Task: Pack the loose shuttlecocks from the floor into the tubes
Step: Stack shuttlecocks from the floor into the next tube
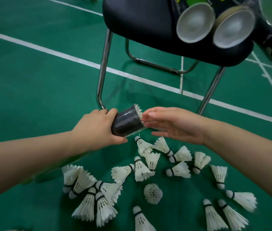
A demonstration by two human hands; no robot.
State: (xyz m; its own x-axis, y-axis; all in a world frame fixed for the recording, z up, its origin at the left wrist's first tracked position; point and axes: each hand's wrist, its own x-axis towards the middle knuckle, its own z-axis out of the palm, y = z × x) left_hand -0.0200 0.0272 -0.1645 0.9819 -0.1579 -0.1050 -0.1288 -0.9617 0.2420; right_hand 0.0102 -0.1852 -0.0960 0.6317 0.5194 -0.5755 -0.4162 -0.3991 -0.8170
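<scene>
A green court floor with white lines runs under a chair on the far side. The fingers of the left hand are curled round a dark tube, holding it tilted with its mouth to the right. The right hand holds nothing. Its fingers lie straight and close together, tips at the mouth, where the feathers of a shuttlecock stick out. That one looks nearly seated. Most of the job is left, I judge: many loose shuttlecocks lie scattered on the near floor, below both hands. Further tubes lie on the chair seat; whether they are full cannot be told.
</scene>
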